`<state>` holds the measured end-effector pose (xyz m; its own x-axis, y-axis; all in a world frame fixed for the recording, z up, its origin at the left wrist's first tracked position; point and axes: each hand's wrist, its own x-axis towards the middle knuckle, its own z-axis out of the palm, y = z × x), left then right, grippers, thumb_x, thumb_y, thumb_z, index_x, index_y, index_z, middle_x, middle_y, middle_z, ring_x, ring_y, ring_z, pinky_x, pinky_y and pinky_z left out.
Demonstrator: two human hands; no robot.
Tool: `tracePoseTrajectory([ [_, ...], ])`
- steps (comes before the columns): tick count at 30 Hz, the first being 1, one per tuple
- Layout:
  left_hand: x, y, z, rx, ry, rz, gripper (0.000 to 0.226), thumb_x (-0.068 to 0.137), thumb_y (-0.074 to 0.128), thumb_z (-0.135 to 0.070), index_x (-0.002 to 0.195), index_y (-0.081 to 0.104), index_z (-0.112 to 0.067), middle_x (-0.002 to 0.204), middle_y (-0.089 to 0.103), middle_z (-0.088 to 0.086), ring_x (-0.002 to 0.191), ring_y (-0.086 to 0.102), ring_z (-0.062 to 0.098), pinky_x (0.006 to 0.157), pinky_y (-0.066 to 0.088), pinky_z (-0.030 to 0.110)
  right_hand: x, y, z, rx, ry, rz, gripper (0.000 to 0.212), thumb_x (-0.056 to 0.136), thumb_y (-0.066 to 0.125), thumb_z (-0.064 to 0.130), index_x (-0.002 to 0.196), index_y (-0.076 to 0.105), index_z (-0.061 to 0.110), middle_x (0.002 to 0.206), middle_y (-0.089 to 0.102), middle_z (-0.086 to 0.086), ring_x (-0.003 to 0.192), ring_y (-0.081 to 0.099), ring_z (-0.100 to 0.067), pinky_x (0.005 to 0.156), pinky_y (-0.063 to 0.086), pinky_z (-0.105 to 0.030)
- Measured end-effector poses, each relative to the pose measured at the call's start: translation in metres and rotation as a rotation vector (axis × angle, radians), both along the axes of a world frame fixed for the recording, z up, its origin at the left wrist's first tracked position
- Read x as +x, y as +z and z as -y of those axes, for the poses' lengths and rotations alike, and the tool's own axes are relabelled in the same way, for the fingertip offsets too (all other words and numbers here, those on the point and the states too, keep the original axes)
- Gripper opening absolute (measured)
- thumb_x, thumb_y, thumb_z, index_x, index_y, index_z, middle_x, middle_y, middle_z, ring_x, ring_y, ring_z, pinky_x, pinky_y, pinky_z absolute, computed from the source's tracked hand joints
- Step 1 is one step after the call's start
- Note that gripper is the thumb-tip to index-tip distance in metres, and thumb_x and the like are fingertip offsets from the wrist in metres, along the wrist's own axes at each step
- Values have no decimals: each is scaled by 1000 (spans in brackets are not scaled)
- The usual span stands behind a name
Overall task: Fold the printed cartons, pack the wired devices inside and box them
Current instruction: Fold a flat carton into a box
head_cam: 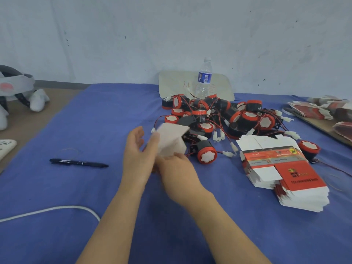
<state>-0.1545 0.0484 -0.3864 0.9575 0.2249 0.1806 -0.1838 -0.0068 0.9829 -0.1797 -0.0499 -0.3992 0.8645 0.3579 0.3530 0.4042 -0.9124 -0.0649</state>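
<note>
Honestly, you'd barely started: both hands, left hand (136, 149) and right hand (176, 166), pinched one half-folded carton (172, 139); devices (215, 117) unpacked, flat cartons (282, 168) stacked.

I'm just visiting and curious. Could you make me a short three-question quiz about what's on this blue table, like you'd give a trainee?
1. True or false: the water bottle is lying on its side.
2. What are the left hand and the right hand holding between them? A) the black pen B) a carton blank C) a wired device
3. On which side of the hands does the stack of flat printed cartons lie?

Key:
1. False; it stands upright behind the pile of red and black wired devices.
2. B; its plain side faces the camera.
3. The person's right.
</note>
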Motion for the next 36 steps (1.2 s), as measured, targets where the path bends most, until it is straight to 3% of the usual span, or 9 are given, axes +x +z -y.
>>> tracePoseTrajectory([
  [3,-1,-11,-9,273,12,84,47,84,69,-31,125,48,-25,118,49,-13,110,47,4,91,39,22,2,4,-21,-85,-2,-80,27,89,45,1,108,62,10,112,64,-12,109,54,-31,92,31,-32],
  [8,4,-22,-22,221,119,-15,32,98,41,-8,127,53,-14,113,59,-3,108,56,21,83,42,29,4,9,-23,105,-21,-57,19,94,48,18,102,63,12,102,65,-9,94,58,-29,66,35,-32],
  [15,2,-29,-18,321,142,-47,39,97,38,-3,132,51,-12,128,59,4,114,54,24,90,42,28,10,7,6,228,-350,27,35,99,38,16,131,51,9,149,36,-7,139,23,-23,109,16,-23],
  [18,0,-32,-14,437,140,-38,28,100,36,-8,114,60,-4,130,57,13,122,50,25,85,35,19,7,3,12,316,-415,-74,40,101,38,24,139,41,12,150,37,-5,130,42,-23,98,38,-30],
  [21,-2,-36,-10,557,42,-110,33,103,30,-25,107,55,-6,129,54,14,125,45,33,101,38,41,4,-3,1,375,-396,-86,40,99,41,33,135,42,15,120,60,-8,109,52,-28,79,42,-35],
  [24,-2,-40,-8,862,17,-262,51,102,19,-38,146,32,-16,156,26,4,146,10,29,118,7,51,1,-9,-7,463,-369,-128,46,99,41,31,142,32,19,130,56,-3,107,44,-28,79,37,-34],
  [27,-1,-40,-7,893,71,-283,51,102,17,-32,150,24,-15,160,16,-2,148,-3,24,117,-7,52,1,-7,0,542,-327,-44,51,98,45,23,146,28,20,151,26,1,116,47,-25,83,41,-31],
  [33,1,-40,-5,869,107,-216,52,101,24,-22,151,19,-11,144,44,8,140,30,22,117,-2,48,6,-11,4,439,-449,-170,54,100,34,45,143,33,12,138,48,-9,118,49,-26,87,43,-35],
  [36,1,-32,-9,513,6,-143,42,97,30,-13,136,44,-18,124,59,6,114,51,22,108,32,42,8,-11,11,468,-478,-199,42,99,35,46,116,55,13,104,65,-10,94,56,-26,72,48,-36],
])
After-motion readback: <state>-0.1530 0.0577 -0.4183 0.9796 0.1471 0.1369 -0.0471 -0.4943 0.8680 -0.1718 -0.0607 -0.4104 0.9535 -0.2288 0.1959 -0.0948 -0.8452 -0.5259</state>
